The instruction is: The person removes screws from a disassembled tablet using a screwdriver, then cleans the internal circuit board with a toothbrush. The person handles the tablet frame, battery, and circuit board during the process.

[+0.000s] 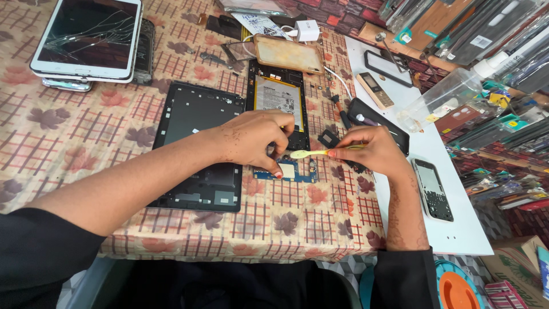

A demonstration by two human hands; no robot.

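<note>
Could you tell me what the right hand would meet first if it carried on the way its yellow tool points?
Probably the left hand, whose fingers press the blue circuit board; the right hand aims the yellow tool leftward at them.

So the table [68, 143] has a checked, leaf-print cloth. Upper left sits a cracked white tablet [86, 35], centre a black back cover [200, 146] beside an opened tablet [280, 114]. On the white board [452, 229] at right: a phone frame [433, 189] and keypad phone [375, 90].

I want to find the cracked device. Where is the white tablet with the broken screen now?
In the head view, the white tablet lies at the far left corner of the patterned tablecloth, stacked on other devices, well away from both hands and left of the black tablet frame.
</note>
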